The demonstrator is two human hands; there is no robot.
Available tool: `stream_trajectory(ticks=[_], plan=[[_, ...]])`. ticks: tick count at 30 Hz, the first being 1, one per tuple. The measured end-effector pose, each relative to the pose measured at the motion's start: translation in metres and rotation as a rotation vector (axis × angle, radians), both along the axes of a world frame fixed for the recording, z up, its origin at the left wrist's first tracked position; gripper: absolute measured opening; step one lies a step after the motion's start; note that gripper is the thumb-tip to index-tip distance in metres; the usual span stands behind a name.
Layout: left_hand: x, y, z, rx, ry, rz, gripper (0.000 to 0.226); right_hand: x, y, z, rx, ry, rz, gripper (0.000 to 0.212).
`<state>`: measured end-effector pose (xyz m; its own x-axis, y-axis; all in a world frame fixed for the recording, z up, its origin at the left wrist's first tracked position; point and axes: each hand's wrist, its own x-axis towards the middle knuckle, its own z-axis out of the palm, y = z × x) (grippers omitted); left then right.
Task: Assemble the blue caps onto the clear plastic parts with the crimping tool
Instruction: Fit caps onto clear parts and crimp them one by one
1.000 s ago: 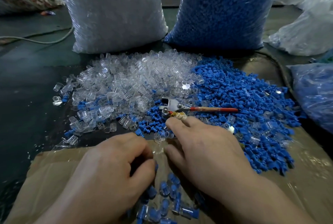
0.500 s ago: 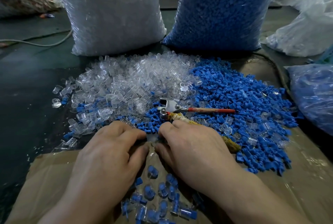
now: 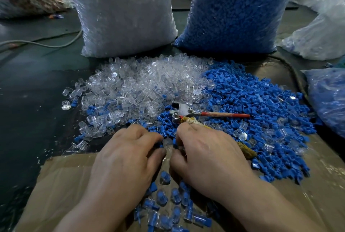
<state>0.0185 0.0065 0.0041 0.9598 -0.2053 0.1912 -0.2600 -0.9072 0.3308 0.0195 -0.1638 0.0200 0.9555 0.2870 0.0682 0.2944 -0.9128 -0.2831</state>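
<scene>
Head view: both hands meet at the near edge of the loose parts, on a cardboard sheet (image 3: 61, 185) laid over a dark green surface (image 3: 33, 101).

The left hand (image 3: 127, 159) and right hand (image 3: 211, 159) lie knuckles up with fingers curled under, tips almost touching around a small clear piece. What each one pinches I cannot tell. The crimping tool (image 3: 186, 112) lies just beyond the right hand's knuckles; its red handle points right and its cloth-wrapped handle runs beneath that hand. The clear plastic parts (image 3: 145, 86) are heaped left of centre, the blue caps (image 3: 252, 104) are heaped right, and the two mingle where they join. Assembled pieces (image 3: 175, 203) lie on the cardboard between the wrists. Behind stand a sack of clear parts (image 3: 121, 13), labelled SJ-017, and a sack of blue caps (image 3: 233, 7). A grey cable (image 3: 46, 44) crosses the surface at far left.
</scene>
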Motion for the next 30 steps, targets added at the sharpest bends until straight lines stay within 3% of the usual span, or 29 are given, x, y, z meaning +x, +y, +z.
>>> stream_trajectory(ticks=[3, 7, 11, 14, 19, 22, 25, 30], plan=[[0.001, 0.002, 0.001, -0.015, 0.007, -0.019, 0.019, -0.002, -0.001, 0.001, 0.032, 0.006, -0.001, 0.015], [0.0, 0.001, 0.002, -0.038, -0.014, -0.048, 0.01, -0.003, -0.005, 0.0, 0.106, -0.006, -0.028, 0.023], [0.002, 0.003, -0.001, -0.118, -0.004, -0.012, 0.022, -0.003, -0.01, 0.002, 0.42, 0.119, -0.123, 0.022], [0.003, 0.004, -0.003, -0.322, 0.007, 0.075, 0.032, -0.003, -0.012, 0.004, 0.708, 0.281, -0.166, 0.013], [-0.002, 0.005, -0.004, -0.598, 0.053, 0.088, 0.025, -0.001, -0.014, 0.005, 0.946, 0.344, -0.154, 0.019], [-0.003, 0.006, -0.008, -0.889, 0.2, 0.102, 0.035, -0.002, -0.015, 0.004, 0.978, 0.353, -0.152, 0.022], [0.0, 0.006, -0.012, -1.171, 0.328, 0.115, 0.027, -0.004, -0.014, 0.004, 0.968, 0.395, -0.122, 0.027], [0.0, 0.005, -0.011, -1.243, 0.272, 0.003, 0.044, -0.006, -0.012, 0.006, 1.007, 0.462, -0.103, 0.029]])
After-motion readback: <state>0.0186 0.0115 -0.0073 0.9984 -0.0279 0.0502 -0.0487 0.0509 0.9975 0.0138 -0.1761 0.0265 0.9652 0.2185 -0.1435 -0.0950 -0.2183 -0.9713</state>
